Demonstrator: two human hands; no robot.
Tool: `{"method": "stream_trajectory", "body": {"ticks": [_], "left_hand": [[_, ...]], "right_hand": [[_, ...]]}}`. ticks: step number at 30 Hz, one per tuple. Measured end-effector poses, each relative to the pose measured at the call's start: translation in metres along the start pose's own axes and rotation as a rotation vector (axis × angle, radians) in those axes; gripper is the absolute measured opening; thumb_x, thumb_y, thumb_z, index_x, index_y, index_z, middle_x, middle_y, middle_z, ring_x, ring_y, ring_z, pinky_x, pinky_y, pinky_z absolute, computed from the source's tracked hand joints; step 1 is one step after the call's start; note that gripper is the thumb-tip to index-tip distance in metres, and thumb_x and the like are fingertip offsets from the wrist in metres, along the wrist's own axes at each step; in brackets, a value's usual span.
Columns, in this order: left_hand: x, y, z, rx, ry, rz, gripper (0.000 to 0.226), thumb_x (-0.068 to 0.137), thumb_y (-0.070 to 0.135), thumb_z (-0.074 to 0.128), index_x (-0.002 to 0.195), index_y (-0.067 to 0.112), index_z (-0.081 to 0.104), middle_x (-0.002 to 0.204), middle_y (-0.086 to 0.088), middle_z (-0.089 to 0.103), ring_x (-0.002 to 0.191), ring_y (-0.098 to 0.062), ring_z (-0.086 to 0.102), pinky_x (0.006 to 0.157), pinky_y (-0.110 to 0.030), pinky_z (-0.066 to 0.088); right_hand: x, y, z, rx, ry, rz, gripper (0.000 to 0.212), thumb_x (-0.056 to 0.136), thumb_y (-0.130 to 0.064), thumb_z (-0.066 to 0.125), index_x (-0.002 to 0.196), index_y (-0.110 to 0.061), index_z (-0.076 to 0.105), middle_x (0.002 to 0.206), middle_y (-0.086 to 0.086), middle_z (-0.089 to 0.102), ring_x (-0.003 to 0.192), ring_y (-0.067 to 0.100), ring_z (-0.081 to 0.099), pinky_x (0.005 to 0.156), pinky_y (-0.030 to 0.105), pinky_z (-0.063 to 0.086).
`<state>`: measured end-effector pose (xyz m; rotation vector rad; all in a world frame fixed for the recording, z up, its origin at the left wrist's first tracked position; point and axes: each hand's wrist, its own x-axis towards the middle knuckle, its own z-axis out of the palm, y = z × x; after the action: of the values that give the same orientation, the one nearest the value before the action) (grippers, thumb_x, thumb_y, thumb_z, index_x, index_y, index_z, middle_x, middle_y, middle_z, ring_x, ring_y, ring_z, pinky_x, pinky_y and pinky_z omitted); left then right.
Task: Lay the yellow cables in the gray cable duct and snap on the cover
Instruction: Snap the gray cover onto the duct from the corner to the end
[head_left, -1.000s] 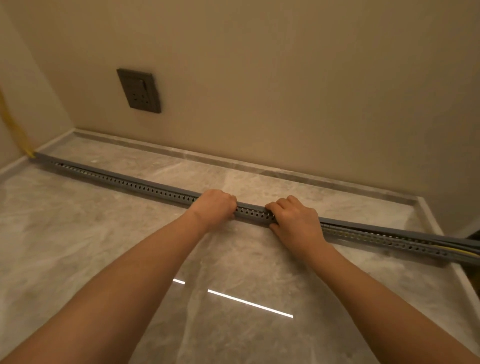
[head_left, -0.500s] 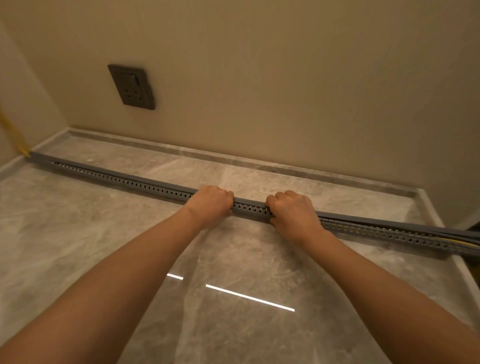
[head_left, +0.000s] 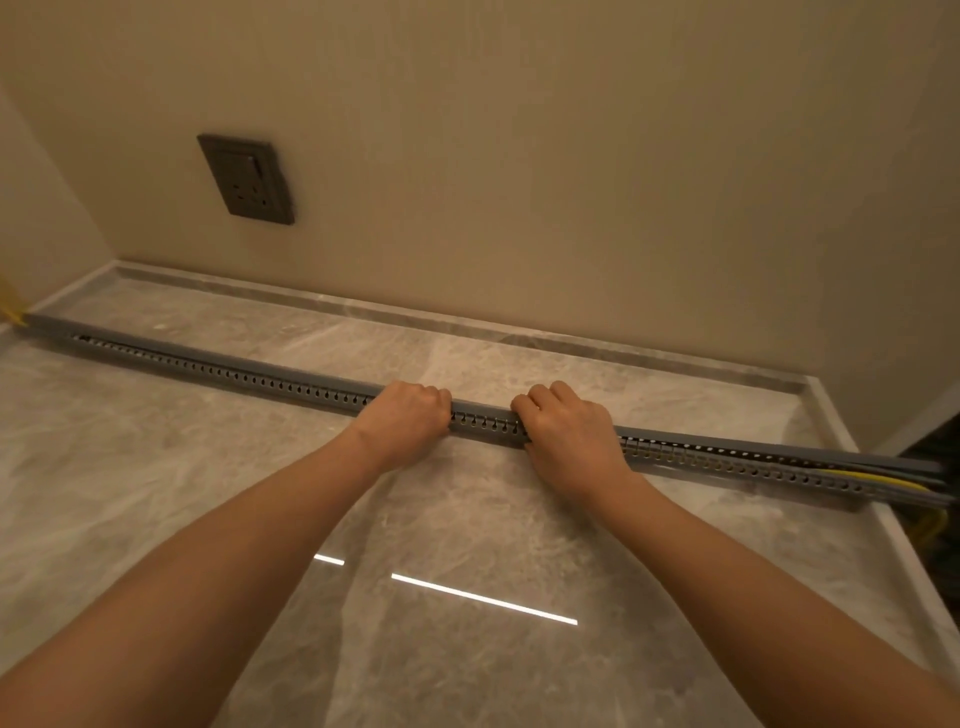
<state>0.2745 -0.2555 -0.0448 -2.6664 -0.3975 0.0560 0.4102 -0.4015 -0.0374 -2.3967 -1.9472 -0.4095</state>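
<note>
No readable text, label, brand, number or sign anywhere. Dark wall socket (head_left: 245, 179), far left: face too dim and small for any marking to be made out. Gray cable duct (head_left: 234, 370): no legible print.

Two hands (head_left: 402, 423) (head_left: 569, 441), one duct (head_left: 234, 366), one socket (head_left: 247, 179)

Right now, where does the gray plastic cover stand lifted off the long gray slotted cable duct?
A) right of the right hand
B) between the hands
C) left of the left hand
A: past the right hand, the gray cover gapes above the slotted duct, with yellow cables showing.
</note>
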Motion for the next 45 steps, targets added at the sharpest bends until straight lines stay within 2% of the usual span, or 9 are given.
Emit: {"method": "stream_trajectory", "body": {"ticks": [15, 18, 21, 25, 31, 34, 39, 42, 45], "left_hand": [[-0.003, 0.005, -0.010, -0.045, 0.053, -0.089, 0.028, 0.093, 0.032, 0.037, 0.095, 0.012, 0.056, 0.096, -0.004, 0.067, 0.084, -0.023, 0.062, 0.062, -0.030, 0.036], [0.008, 0.008, -0.023, -0.221, 0.072, -0.153, 0.040, 0.089, 0.053, 0.044, 0.090, 0.015, 0.059, 0.089, 0.000, 0.066, 0.081, -0.020, 0.060, 0.061, -0.028, 0.034], [0.025, 0.016, -0.038, -0.547, 0.006, -0.060, 0.032, 0.089, 0.046, 0.052, 0.095, 0.017, 0.062, 0.093, 0.000, 0.066, 0.084, -0.019, 0.059, 0.064, -0.030, 0.043], [0.040, 0.025, -0.047, -0.793, -0.072, 0.040, 0.020, 0.087, 0.026, 0.060, 0.095, 0.008, 0.065, 0.090, -0.007, 0.068, 0.083, -0.023, 0.060, 0.075, -0.039, 0.050], [0.042, 0.021, -0.050, -0.899, -0.083, 0.069, 0.027, 0.084, 0.032, 0.065, 0.077, 0.006, 0.066, 0.067, -0.012, 0.061, 0.058, -0.015, 0.046, 0.058, -0.033, 0.041], [0.043, 0.021, -0.054, -0.866, -0.084, 0.071, 0.022, 0.083, 0.029, 0.066, 0.077, 0.008, 0.066, 0.061, -0.005, 0.056, 0.055, -0.014, 0.042, 0.055, -0.028, 0.034], [0.045, 0.021, -0.058, -0.856, -0.071, 0.059, 0.029, 0.077, 0.027, 0.072, 0.056, 0.026, 0.053, 0.046, 0.010, 0.043, 0.046, -0.007, 0.036, 0.049, -0.022, 0.028], [0.047, 0.022, -0.058, -0.871, -0.035, 0.045, 0.009, 0.076, 0.028, 0.073, 0.071, 0.021, 0.070, 0.046, 0.013, 0.047, 0.046, -0.006, 0.040, 0.050, -0.021, 0.030], [0.046, 0.023, -0.057, -0.858, -0.022, 0.066, 0.012, 0.078, 0.030, 0.071, 0.075, 0.019, 0.071, 0.051, 0.009, 0.052, 0.048, -0.008, 0.043, 0.052, -0.026, 0.035]], "right_hand": [[0.000, 0.004, -0.013, -0.101, -0.024, -0.099, 0.023, 0.090, -0.009, 0.050, 0.113, -0.014, 0.054, 0.104, 0.002, 0.061, 0.092, 0.021, 0.056, 0.058, 0.028, 0.032], [-0.003, 0.005, -0.022, -0.192, 0.064, -0.126, 0.023, 0.063, -0.015, 0.080, 0.083, -0.016, 0.068, 0.074, -0.002, 0.066, 0.064, 0.015, 0.061, 0.044, 0.022, 0.031], [-0.002, 0.007, -0.023, -0.190, 0.156, -0.155, 0.030, 0.042, -0.017, 0.089, 0.064, -0.017, 0.069, 0.054, -0.004, 0.061, 0.046, 0.013, 0.057, 0.034, 0.016, 0.030], [-0.006, 0.012, -0.017, -0.178, 0.251, -0.179, 0.027, 0.052, -0.021, 0.090, 0.071, -0.015, 0.071, 0.057, -0.003, 0.063, 0.046, 0.013, 0.057, 0.034, 0.019, 0.033], [-0.017, 0.025, -0.011, -0.066, 0.331, -0.202, 0.017, 0.069, -0.019, 0.079, 0.083, -0.012, 0.072, 0.066, 0.001, 0.066, 0.054, 0.017, 0.058, 0.035, 0.023, 0.040], [-0.021, 0.035, -0.010, -0.058, 0.313, -0.161, 0.027, 0.074, -0.031, 0.074, 0.092, -0.012, 0.070, 0.080, 0.002, 0.069, 0.065, 0.020, 0.062, 0.041, 0.027, 0.046], [-0.027, 0.043, -0.005, -0.155, 0.351, -0.276, 0.014, 0.072, -0.014, 0.075, 0.085, -0.011, 0.071, 0.070, 0.003, 0.065, 0.055, 0.018, 0.057, 0.037, 0.025, 0.043], [-0.026, 0.044, -0.007, -0.170, 0.371, -0.293, 0.013, 0.067, -0.011, 0.078, 0.079, -0.009, 0.072, 0.060, 0.002, 0.061, 0.048, 0.016, 0.054, 0.033, 0.023, 0.040], [-0.026, 0.046, -0.010, -0.164, 0.360, -0.294, 0.014, 0.065, -0.012, 0.079, 0.076, -0.010, 0.071, 0.059, 0.002, 0.061, 0.047, 0.017, 0.054, 0.033, 0.023, 0.040]]}}
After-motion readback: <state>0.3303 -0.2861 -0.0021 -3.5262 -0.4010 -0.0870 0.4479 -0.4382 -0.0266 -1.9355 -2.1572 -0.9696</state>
